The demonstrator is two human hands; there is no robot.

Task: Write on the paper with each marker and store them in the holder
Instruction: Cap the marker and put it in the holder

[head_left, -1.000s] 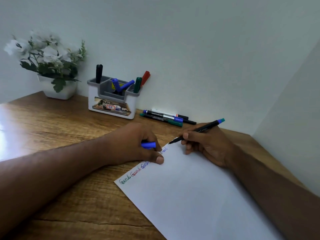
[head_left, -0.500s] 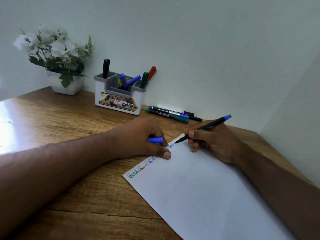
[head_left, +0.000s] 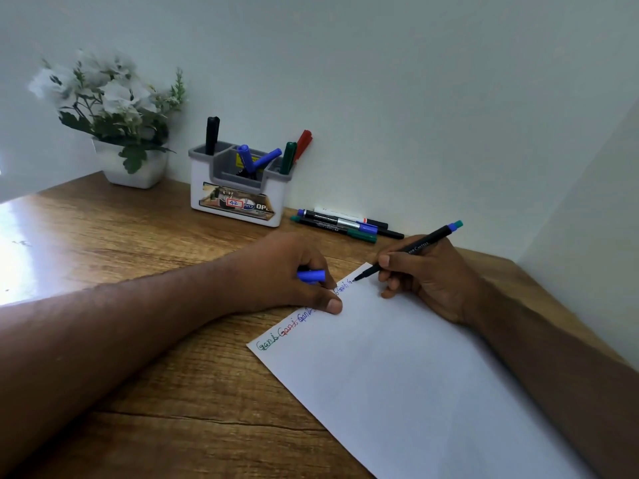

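Note:
A white sheet of paper lies on the wooden desk, with small words in green, red and blue along its top edge. My right hand pinches a black marker with a blue-green end, its tip touching the paper near the top corner. My left hand grips a blue cap and its thumb presses on the paper's edge. The white and grey holder stands at the back wall with black, blue, green and red markers upright in it. Several more markers lie to the right of the holder.
A white pot with white flowers stands at the back left. Walls close the desk at the back and right. Bare wooden desk stretches to the left, with a bright glare at the far left.
The marker tip has moved slightly right along the top line, and a new letter has appeared after the blue word. My left hand stays in place.

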